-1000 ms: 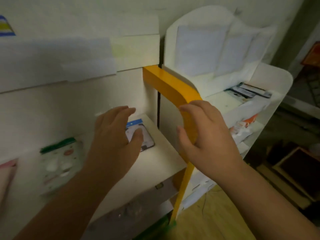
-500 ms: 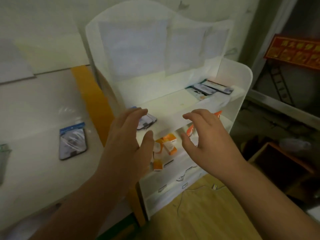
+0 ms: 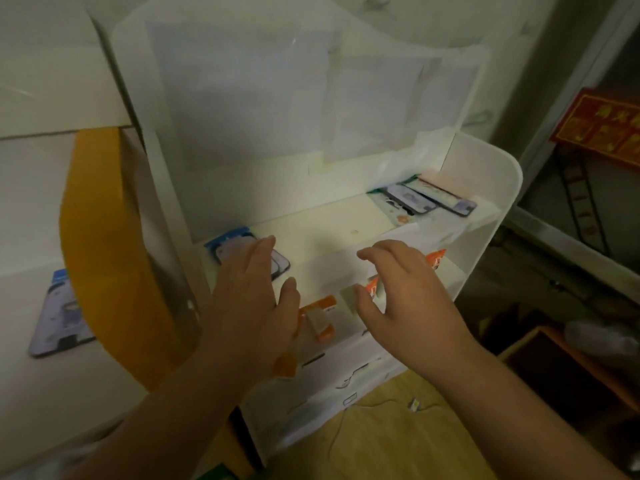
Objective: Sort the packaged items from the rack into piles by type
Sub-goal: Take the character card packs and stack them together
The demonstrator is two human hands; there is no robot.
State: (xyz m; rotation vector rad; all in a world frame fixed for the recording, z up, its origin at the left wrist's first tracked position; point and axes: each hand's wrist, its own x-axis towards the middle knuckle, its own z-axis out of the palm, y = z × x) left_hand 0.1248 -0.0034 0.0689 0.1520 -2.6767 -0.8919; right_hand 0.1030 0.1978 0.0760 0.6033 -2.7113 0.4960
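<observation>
Bench at left: one blue-topped phone-case pack (image 3: 62, 315) laid out, sorting judged barely begun; white rack (image 3: 485, 216): blue-topped pack (image 3: 230, 245) under the left hand (image 3: 249, 303), grip released, orange packets (image 3: 320, 318) below, right hand (image 3: 408, 303) empty, case packs (image 3: 426, 200) unsorted on the upper shelf.

both hands over the white rack (image 3: 498, 188): left hand (image 3: 249, 299) covering a blue-topped package (image 3: 230, 242) at the shelf's left edge, right hand (image 3: 405, 306) spread above orange packets (image 3: 320, 315).
</observation>
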